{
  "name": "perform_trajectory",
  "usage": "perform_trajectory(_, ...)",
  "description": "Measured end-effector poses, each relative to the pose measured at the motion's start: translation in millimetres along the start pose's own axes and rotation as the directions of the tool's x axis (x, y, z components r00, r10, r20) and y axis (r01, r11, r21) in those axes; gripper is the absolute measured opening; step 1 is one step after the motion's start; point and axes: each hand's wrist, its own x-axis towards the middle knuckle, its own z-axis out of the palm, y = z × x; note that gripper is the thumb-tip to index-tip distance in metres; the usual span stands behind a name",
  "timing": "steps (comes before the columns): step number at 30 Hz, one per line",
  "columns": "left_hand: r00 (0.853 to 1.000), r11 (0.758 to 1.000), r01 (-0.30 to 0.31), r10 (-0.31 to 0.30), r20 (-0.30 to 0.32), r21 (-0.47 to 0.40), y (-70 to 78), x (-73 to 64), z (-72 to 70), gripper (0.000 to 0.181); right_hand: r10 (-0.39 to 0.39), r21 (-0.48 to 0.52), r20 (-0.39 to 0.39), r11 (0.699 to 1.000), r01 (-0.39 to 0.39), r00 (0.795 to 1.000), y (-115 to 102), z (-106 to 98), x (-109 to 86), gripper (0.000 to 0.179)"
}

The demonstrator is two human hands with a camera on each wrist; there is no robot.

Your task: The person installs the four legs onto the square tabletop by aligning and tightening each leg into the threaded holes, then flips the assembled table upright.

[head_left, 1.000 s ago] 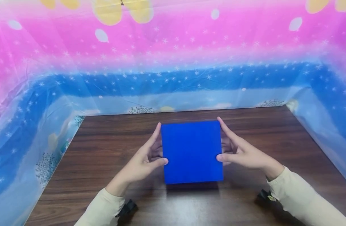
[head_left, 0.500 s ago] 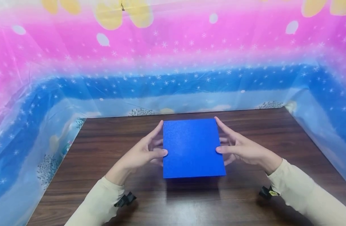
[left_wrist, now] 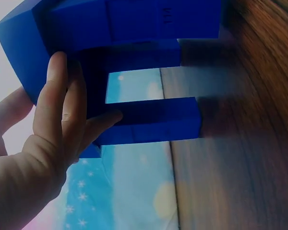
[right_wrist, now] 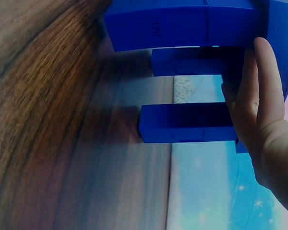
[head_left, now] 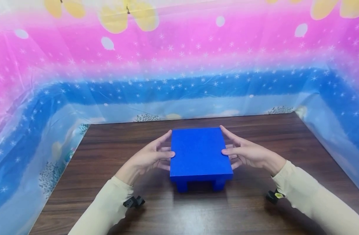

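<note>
A small blue stool [head_left: 200, 151] with a square flat top is held between both hands near the middle of the table. My left hand [head_left: 147, 158] grips its left edge, thumb on the top and fingers along the side and underneath. Opposite it, my right hand [head_left: 251, 155] grips the right edge in the same way. Two front legs show below the top in the head view. Both wrist views show block-like legs [left_wrist: 156, 120] pointing down, their ends close over the wood. Fingers [right_wrist: 269, 81] of the right hand lie against the underside.
The brown wood-grain table [head_left: 114, 137] spreads around the stool. A pink and blue patterned cloth [head_left: 167, 58] hangs along its back and both sides. Black wrist devices [head_left: 134, 201] sit under the cream sleeves [head_left: 104, 205].
The stool has tilted from its top facing me to lying flatter, so its front edge and legs now show. Both hands moved with it, keeping their hold on the sides.
</note>
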Motion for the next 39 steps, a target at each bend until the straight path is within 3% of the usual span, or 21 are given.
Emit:
perform_trajectory(5, 1.000, 1.000, 0.006, -0.006, -0.008, -0.005, -3.1, 3.2, -4.0, 0.095, -0.012, 0.009, 0.007, 1.000, 0.012, 1.000, 5, -3, 6.9, 0.100)
perform_trajectory(7, 1.000, 0.999, 0.003, -0.003, -0.013, 0.032, -2.6, 2.6, -4.5, 0.093, -0.018, -0.006, 0.000, 1.000, 0.018, 1.000, 5, -4, 6.1, 0.099)
perform_trajectory(10, 0.999, 0.981, -0.029, 0.034, -0.023, 0.192, 1.1, -1.8, -5.1, 0.085, -0.038, -0.100, -0.027, 0.994, 0.035, 0.999, 5, -5, 0.6, 0.096)
perform_trajectory(11, 0.997, 0.953, -0.061, 0.073, -0.031, 0.297, 2.4, -4.6, -5.9, 0.082, -0.057, -0.153, -0.042, 0.987, 0.050, 0.998, 5, -6, -2.2, 0.093)
perform_trajectory(12, 0.993, 0.908, -0.088, 0.115, -0.040, 0.410, 3.9, -7.9, -6.6, 0.081, -0.090, -0.223, -0.057, 0.972, 0.076, 0.994, 6, -6, -5.3, 0.089)
perform_trajectory(13, 0.985, 0.845, -0.119, 0.165, -0.042, 0.522, 5.0, -11.6, -7.4, 0.080, -0.141, -0.325, -0.072, 0.939, 0.111, 0.987, 7, -6, -8.7, 0.086)
perform_trajectory(14, 0.975, 0.767, -0.145, 0.218, -0.041, 0.625, 5.7, -15.4, -8.0, 0.080, -0.208, -0.441, -0.075, 0.884, 0.154, 0.975, 9, -7, -12.0, 0.083)
perform_trajectory(15, 0.963, 0.684, -0.163, 0.268, -0.037, 0.711, 6.2, -19.7, -8.5, 0.081, -0.280, -0.562, -0.075, 0.805, 0.191, 0.957, 11, -7, -15.0, 0.081)
perform_trajectory(17, 0.933, 0.518, -0.187, 0.359, -0.013, 0.835, 6.1, -28.3, -8.8, 0.085, -0.416, -0.753, -0.054, 0.614, 0.236, 0.908, 16, -6, -19.5, 0.079)
perform_trajectory(19, 0.910, 0.414, -0.227, 0.413, 0.040, 0.882, 4.7, -35.6, -8.0, 0.087, -0.522, -0.869, -0.010, 0.427, 0.251, 0.853, 22, -5, -21.8, 0.079)
perform_trajectory(20, 0.899, 0.370, -0.246, 0.432, 0.069, 0.896, 3.9, -38.2, -7.1, 0.087, -0.553, -0.892, 0.020, 0.367, 0.265, 0.833, 25, -5, -22.6, 0.081)
perform_trajectory(21, 0.887, 0.328, -0.272, 0.450, 0.103, 0.905, 2.8, -40.1, -6.3, 0.087, -0.573, -0.907, 0.044, 0.321, 0.273, 0.819, 27, -5, -23.2, 0.080)
perform_trajectory(25, 0.848, 0.190, -0.334, 0.489, 0.206, 0.923, -3.8, -40.1, -2.9, 0.082, -0.605, -0.920, 0.127, 0.225, 0.322, 0.786, 33, -4, -23.5, 0.076)
perform_trajectory(28, 0.846, 0.147, -0.329, 0.485, 0.222, 0.933, -8.6, -38.1, -0.9, 0.078, -0.602, -0.918, 0.170, 0.190, 0.347, 0.780, 32, -3, -22.0, 0.070)
perform_trajectory(33, 0.877, 0.153, -0.312, 0.426, 0.222, 0.938, -14.9, -35.1, 3.1, 0.070, -0.582, -0.920, 0.209, 0.156, 0.360, 0.786, 31, 1, -18.7, 0.065)
perform_trajectory(39, 0.892, 0.157, -0.299, 0.395, 0.217, 0.941, -16.6, -34.0, 7.5, 0.066, -0.560, -0.924, 0.190, 0.177, 0.340, 0.807, 31, 4, -18.1, 0.068)
